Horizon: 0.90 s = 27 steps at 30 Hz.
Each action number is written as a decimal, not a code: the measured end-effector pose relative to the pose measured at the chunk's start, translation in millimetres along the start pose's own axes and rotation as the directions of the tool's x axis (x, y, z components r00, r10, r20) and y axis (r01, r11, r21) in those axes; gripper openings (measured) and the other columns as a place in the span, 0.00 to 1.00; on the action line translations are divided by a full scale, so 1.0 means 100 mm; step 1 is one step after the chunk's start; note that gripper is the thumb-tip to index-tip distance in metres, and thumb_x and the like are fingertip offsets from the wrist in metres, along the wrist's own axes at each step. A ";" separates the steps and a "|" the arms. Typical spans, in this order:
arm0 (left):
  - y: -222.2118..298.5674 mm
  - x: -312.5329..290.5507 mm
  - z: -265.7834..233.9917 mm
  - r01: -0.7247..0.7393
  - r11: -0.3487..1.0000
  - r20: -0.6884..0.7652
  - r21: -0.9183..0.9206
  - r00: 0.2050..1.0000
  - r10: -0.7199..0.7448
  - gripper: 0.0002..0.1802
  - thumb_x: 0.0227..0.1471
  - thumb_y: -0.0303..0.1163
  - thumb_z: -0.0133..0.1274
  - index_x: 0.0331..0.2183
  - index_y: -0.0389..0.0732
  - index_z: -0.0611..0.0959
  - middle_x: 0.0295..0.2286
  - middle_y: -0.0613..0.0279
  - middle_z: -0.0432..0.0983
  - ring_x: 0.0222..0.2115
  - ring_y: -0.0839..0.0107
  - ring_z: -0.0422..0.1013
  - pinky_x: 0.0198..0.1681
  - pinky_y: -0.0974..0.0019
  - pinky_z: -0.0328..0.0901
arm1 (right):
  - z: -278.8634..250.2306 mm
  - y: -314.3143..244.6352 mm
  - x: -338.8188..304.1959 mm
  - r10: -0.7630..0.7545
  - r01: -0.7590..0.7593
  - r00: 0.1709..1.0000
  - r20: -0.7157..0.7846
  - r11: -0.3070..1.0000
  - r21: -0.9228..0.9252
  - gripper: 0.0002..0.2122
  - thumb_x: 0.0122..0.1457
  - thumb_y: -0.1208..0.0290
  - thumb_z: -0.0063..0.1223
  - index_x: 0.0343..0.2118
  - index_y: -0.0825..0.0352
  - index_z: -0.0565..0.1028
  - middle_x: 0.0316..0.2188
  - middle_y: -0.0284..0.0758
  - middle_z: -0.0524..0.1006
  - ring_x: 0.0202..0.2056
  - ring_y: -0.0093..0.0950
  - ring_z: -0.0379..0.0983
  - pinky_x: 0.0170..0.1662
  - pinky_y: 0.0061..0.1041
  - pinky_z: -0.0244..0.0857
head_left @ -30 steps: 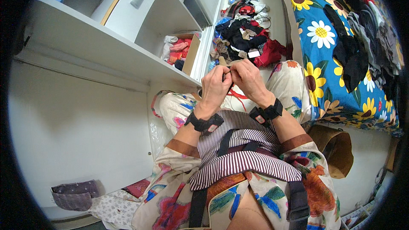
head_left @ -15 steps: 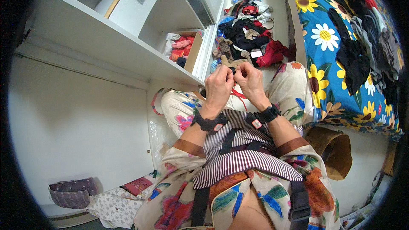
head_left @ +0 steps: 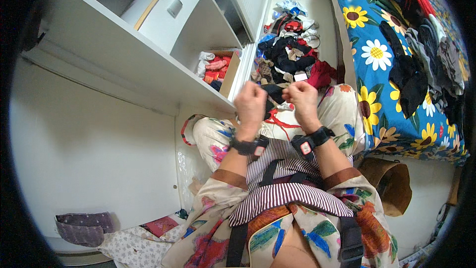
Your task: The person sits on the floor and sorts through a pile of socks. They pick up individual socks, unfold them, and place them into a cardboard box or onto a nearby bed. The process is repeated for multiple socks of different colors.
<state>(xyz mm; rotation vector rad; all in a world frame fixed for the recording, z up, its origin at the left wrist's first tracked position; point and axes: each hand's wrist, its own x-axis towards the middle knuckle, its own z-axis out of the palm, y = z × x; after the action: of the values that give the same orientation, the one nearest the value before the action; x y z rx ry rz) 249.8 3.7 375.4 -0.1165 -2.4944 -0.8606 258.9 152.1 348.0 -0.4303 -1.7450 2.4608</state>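
Above my lap, my left hand [head_left: 251,103] and my right hand [head_left: 303,97] are both closed, knuckles up, some distance apart. Between them spans a piece of black cloth [head_left: 273,92], its ends seemingly gripped in my fingers; its kind I cannot make out. Thin red straps or strings [head_left: 283,123] lie below, between my knees. Just beyond my hands, a heap of crumpled clothes [head_left: 287,52], black, red, brown and white, covers the floor. A small white rectangular thing [head_left: 300,77] rests on its near part.
To the left stands a white cabinet [head_left: 114,54] with an open compartment holding a cardboard box [head_left: 230,74] of red and pink clothes. The bed on the right has a blue sunflower cover [head_left: 377,77], with dark garments [head_left: 411,79] on it. A brown bin [head_left: 389,186] stands beside my right forearm.
My hands have moved apart from nearly touching, and more of the black cloth shows stretched between them. The whole view has shifted slightly.
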 end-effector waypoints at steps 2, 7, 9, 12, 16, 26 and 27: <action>-0.10 0.12 -0.17 0.048 0.998 -0.033 -0.049 0.998 -0.049 0.05 0.46 0.26 0.56 0.25 0.37 0.76 0.22 0.52 0.76 0.23 0.54 0.73 0.26 0.54 0.66 | -0.14 -0.04 0.05 0.003 -0.002 1.000 -0.024 1.000 0.022 0.05 0.60 0.74 0.50 0.29 0.69 0.73 0.23 0.32 0.76 0.23 0.20 0.71 0.27 0.17 0.65; -0.10 0.20 -0.34 0.074 0.919 0.022 -0.387 0.997 -0.071 0.06 0.51 0.29 0.58 0.30 0.38 0.80 0.22 0.69 0.75 0.25 0.81 0.68 0.31 0.72 0.64 | -0.23 0.00 0.00 -0.071 0.077 0.983 0.171 0.997 -0.032 0.09 0.62 0.70 0.37 0.26 0.67 0.67 0.18 0.32 0.71 0.18 0.20 0.63 0.22 0.20 0.57; -0.05 0.19 -0.36 0.083 0.878 0.051 -0.472 0.996 -0.067 0.05 0.53 0.29 0.58 0.30 0.38 0.80 0.24 0.74 0.75 0.26 0.84 0.67 0.32 0.75 0.64 | -0.20 -0.01 -0.05 -0.008 0.023 0.980 0.201 0.997 -0.072 0.11 0.61 0.70 0.37 0.25 0.67 0.69 0.17 0.31 0.70 0.18 0.20 0.63 0.22 0.21 0.57; 0.06 0.18 -0.39 0.082 0.754 0.071 -0.651 0.996 -0.047 0.05 0.53 0.29 0.59 0.31 0.39 0.80 0.25 0.74 0.74 0.27 0.84 0.67 0.33 0.76 0.64 | -0.16 -0.11 -0.13 0.092 -0.038 0.955 0.281 0.981 -0.190 0.14 0.64 0.60 0.47 0.27 0.66 0.72 0.19 0.29 0.72 0.21 0.19 0.65 0.25 0.19 0.58; 0.18 0.12 -0.46 0.086 0.658 0.108 -0.748 0.994 -0.007 0.06 0.54 0.30 0.59 0.32 0.39 0.80 0.28 0.73 0.74 0.29 0.84 0.67 0.36 0.75 0.64 | -0.13 -0.30 -0.29 0.213 -0.326 0.897 0.386 0.910 0.255 0.15 0.60 0.59 0.55 0.44 0.64 0.73 0.44 0.31 0.76 0.50 0.25 0.68 0.52 0.30 0.62; 0.22 -0.16 -0.48 0.049 0.803 0.256 -0.594 0.958 0.131 0.06 0.53 0.26 0.56 0.35 0.36 0.82 0.29 0.69 0.77 0.31 0.80 0.70 0.38 0.73 0.66 | -0.03 -0.57 -0.25 -0.239 0.068 0.925 0.296 0.869 0.490 0.09 0.62 0.73 0.51 0.45 0.63 0.76 0.41 0.29 0.78 0.43 0.21 0.73 0.47 0.29 0.67; 0.21 -0.15 -0.50 -0.006 0.821 0.270 -0.571 0.943 0.194 0.07 0.53 0.26 0.56 0.36 0.36 0.82 0.30 0.67 0.79 0.32 0.79 0.71 0.38 0.73 0.66 | -0.04 -0.58 -0.25 -0.231 0.068 0.930 0.287 0.873 0.484 0.08 0.62 0.73 0.51 0.43 0.65 0.77 0.37 0.29 0.79 0.39 0.19 0.74 0.43 0.24 0.68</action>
<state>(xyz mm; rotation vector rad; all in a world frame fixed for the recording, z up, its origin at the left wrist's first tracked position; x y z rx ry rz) 289.2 -8.7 413.4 -0.6311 -2.3933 -1.6241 279.0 169.1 405.5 0.1809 -1.1316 2.8288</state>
